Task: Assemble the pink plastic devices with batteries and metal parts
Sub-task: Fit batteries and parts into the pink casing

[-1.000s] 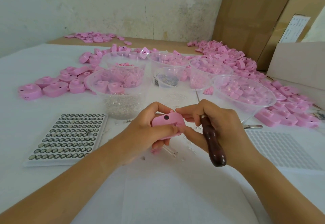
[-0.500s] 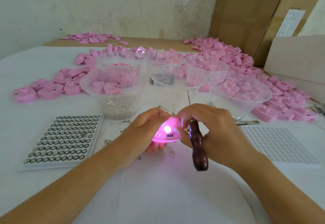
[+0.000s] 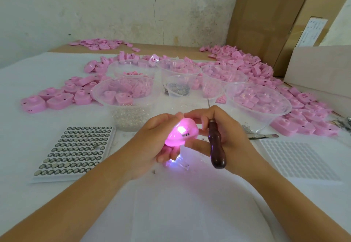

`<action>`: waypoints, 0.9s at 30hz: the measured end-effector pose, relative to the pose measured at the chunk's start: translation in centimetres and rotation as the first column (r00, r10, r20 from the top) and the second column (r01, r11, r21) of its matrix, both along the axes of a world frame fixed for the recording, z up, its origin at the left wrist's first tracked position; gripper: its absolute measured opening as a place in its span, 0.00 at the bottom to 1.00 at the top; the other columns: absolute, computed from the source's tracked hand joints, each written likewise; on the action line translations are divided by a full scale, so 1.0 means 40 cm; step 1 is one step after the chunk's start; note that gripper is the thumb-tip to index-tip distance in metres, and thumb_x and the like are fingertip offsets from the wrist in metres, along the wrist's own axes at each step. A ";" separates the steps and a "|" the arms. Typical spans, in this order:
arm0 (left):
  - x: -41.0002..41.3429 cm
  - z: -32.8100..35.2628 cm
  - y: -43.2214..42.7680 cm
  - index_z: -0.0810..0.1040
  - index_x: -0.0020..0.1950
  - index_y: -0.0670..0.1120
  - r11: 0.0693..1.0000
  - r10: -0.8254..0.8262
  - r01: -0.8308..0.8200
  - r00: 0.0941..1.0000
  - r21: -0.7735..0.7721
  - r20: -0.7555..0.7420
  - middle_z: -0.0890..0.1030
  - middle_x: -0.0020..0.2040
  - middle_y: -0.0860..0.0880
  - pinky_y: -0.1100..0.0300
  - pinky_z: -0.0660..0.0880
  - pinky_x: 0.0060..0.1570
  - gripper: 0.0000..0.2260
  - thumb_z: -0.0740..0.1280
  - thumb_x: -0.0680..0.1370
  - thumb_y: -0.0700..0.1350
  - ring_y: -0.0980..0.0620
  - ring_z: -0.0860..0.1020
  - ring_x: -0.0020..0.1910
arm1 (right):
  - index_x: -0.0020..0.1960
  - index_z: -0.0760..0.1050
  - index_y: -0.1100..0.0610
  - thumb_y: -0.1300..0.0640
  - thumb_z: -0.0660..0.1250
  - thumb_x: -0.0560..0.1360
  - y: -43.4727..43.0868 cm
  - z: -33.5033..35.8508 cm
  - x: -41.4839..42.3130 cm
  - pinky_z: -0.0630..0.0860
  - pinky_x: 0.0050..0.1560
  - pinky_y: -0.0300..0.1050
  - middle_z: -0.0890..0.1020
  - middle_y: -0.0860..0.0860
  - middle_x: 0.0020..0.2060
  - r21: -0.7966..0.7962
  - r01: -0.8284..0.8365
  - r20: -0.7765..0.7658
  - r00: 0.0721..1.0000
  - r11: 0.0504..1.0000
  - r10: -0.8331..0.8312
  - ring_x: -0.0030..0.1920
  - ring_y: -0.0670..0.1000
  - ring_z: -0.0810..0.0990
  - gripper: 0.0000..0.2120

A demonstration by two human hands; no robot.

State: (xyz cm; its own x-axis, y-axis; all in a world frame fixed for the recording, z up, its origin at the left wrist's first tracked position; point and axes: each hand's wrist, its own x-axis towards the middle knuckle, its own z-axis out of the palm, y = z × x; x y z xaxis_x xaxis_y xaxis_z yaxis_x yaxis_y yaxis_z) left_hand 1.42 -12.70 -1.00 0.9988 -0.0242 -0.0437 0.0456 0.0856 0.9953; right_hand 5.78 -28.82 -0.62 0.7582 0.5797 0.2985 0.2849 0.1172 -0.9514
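A pink plastic device (image 3: 181, 132) glows brightly from inside and casts light on the cloth beneath it. My left hand (image 3: 152, 143) grips it from the left and below. My right hand (image 3: 222, 137) pinches its right side with thumb and fingertips, and its other fingers hold a screwdriver with a dark wooden handle (image 3: 216, 146), the thin blade pointing away from me. A tray of button batteries (image 3: 74, 150) lies to the left. A clear bowl of small metal parts (image 3: 131, 114) stands just beyond my hands.
Several clear bowls (image 3: 258, 103) of pink parts stand behind, with pink housings (image 3: 57, 99) heaped left and right. Metal tweezers (image 3: 264, 136) and an empty white tray (image 3: 298, 158) lie at the right. Cardboard boxes (image 3: 266, 19) stand at the back right.
The device was unlit a second ago and now glows pink. Both hands have turned it and kept their hold, and the light has grown brighter.
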 end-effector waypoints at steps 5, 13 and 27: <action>-0.021 0.104 -0.001 0.78 0.51 0.39 0.998 -0.061 0.061 0.997 -0.013 -0.053 0.77 0.27 0.50 0.70 0.61 0.14 0.23 0.72 0.59 0.48 0.57 0.68 0.19 | 0.38 0.69 0.61 0.69 0.67 0.69 -0.014 0.086 -0.012 0.81 0.42 0.47 0.81 0.55 0.44 0.001 -0.065 -0.027 0.998 0.998 0.065 0.47 0.55 0.80 0.07; -0.085 0.284 -0.038 0.83 0.26 0.49 0.981 -0.192 0.192 0.979 -0.005 -0.075 0.78 0.27 0.51 0.71 0.53 0.14 0.06 0.66 0.57 0.41 0.58 0.66 0.17 | 0.41 0.64 0.62 0.69 0.69 0.67 -0.040 0.228 -0.083 0.76 0.45 0.33 0.79 0.53 0.48 -0.061 0.015 0.343 0.939 0.998 0.007 0.46 0.42 0.81 0.13; -0.188 0.346 -0.118 0.80 0.20 0.48 0.995 -0.087 0.091 0.992 0.046 -0.097 0.73 0.22 0.50 0.72 0.53 0.12 0.10 0.63 0.59 0.37 0.58 0.61 0.15 | 0.40 0.68 0.58 0.64 0.73 0.64 -0.085 0.266 -0.174 0.75 0.43 0.38 0.79 0.46 0.38 -0.035 0.073 0.322 0.945 0.997 -0.058 0.42 0.49 0.76 0.14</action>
State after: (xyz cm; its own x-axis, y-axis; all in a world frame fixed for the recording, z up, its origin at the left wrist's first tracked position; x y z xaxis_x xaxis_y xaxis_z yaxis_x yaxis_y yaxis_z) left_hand -6.11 -17.43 12.83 0.9841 -0.1081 -0.1412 0.1448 0.0267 0.9891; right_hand -1.19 -32.21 10.04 0.6633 0.5509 0.5064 0.5815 0.0464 -0.8122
